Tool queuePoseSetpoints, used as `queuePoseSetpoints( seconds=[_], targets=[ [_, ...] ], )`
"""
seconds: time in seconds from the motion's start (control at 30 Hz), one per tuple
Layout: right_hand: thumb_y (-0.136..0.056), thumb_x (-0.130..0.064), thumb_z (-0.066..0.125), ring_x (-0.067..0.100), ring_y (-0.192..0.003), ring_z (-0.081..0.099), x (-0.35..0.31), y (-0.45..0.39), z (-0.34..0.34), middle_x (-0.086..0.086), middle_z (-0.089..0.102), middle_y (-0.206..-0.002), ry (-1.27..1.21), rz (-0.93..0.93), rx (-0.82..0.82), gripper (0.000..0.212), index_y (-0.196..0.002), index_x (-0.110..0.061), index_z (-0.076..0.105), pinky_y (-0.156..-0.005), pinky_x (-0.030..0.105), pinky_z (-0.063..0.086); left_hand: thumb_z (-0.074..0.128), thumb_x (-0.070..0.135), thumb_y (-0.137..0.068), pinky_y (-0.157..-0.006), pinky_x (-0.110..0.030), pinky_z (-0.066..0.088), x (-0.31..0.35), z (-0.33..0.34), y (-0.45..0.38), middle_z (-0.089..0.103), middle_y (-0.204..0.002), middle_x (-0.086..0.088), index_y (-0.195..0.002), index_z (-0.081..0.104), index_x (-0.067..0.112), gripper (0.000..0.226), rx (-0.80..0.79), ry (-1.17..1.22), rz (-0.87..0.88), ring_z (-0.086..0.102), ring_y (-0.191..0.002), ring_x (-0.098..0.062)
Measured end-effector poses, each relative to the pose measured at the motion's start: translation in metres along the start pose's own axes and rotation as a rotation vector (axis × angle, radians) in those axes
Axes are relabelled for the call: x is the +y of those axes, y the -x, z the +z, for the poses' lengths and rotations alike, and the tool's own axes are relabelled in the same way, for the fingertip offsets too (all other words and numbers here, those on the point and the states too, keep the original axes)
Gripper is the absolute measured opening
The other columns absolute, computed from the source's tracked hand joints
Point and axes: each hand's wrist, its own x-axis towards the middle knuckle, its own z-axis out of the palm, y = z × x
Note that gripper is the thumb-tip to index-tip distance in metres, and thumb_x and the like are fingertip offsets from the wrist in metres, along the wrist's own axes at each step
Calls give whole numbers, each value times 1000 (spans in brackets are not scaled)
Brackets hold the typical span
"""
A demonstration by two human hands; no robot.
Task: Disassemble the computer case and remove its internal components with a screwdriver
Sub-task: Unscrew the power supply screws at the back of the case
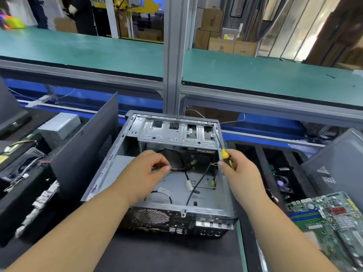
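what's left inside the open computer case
Inside the computer case: loose cables on the bare floor, a metal drive cage at the far end. Both hands cover part of the middle; under the cage is too dark to tell.

Bright, even overhead light; wide-angle bending and blur at the edges.

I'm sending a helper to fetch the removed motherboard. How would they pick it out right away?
Start at the open computer case in the middle of the bench, then look to its right, near the front edge. The motherboard lies flat there: the only green circuit board, beside black trays and a grey panel.
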Motion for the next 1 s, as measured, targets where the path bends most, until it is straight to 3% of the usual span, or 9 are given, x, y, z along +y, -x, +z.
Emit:
queuePoseSetpoints(
  seconds=[0.1, 0.3, 0.4, 0.5, 0.57, 0.63, 0.7, 0.8, 1.0],
  targets=[
    [-92, -35, 65, 8, -77, 59, -18, 17, 21, -14, 64, -82, 156, -21, -1, 19, -108, -41, 58, -64, 31, 48, 65, 32, -90, -88, -3, 32, -30, -25, 12, 50, -107, 19, -103, 62, 37, 14, 28, -55, -3, 47, -101, 10],
    [-91, -36, 64, 18, -71, 55, -36, 42, 53, -6, 59, -67, 290, 7, 160, 8, -97, -31, 66, -61, 35, 48, 64, 44, -87, -107, -27, 32, -74, -63, 36, 40, -132, 13, -126, 53, 31, 43, 49, -184, -19, 40, -127, -10],
    [-90, -29, 64, 21, -66, 56, -36, 47, 58, -3, 60, -66, 302, 103, 185, 4, -89, -26, 66, -77, 47, 50, 59, 55, -86, -115, -34, 24, -88, -63, 39, 12, -155, 7, -144, 35, 34, 66, -28, -257, -107, 13, -145, -16],
    [-89, -28, 61, 25, -68, 57, -31, 50, 62, -1, 61, -67, 304, 184, 173, 11, -80, -23, 64, -74, 38, 34, 53, 63, -87, -113, -44, 27, -96, -58, 39, -20, -159, 3, -152, 1, 39, 87, -108, -260, -264, -9, -148, -23],
    [-89, -28, 62, 31, -85, 60, -32, 51, 66, -4, 60, -70, 328, 217, 209, 10, -81, -24, 64, -81, 42, 38, 49, 65, -87, -98, -37, 42, -99, -58, 37, -17, -161, -1, -149, -14, 45, 91, -147, -162, -338, 15, -147, -28],
    [-90, -28, 63, 33, -120, 51, -33, 51, 70, -3, 59, -80, 415, 268, 267, 7, -91, -23, 68, -110, 55, 32, 48, 65, -87, -76, -28, 43, -100, -57, 35, -4, -163, -5, -146, -20, 50, 91, -170, -107, -339, 42, -134, -29],
    [-91, -30, 63, 32, -135, 39, -33, 49, 71, 4, 63, -87, 468, 320, 275, 12, -100, -24, 70, -118, 56, 19, 49, 68, -85, -79, -28, 44, -102, -55, 32, 8, -161, -6, -148, -13, 49, 90, -173, -129, -312, 48, -128, -26],
    [-90, -30, 59, 31, -113, 53, -31, 46, 70, 2, 64, -77, 493, 313, 206, 15, -96, -22, 70, -88, 44, 50, 51, 75, -79, -90, -30, 44, -103, -51, 31, 16, -156, -7, -152, -1, 45, 94, -153, -187, -309, 47, -128, -24],
    [-90, -28, 55, 27, -104, 51, -15, 34, 61, 8, 61, -82, 515, 335, 189, 12, -94, -25, 66, -62, 32, 43, 56, 79, -72, -87, -28, 42, -94, -40, 28, 18, -155, -4, -151, 2, 45, 102, -126, -189, -321, 46, -128, -24]
  ],
)
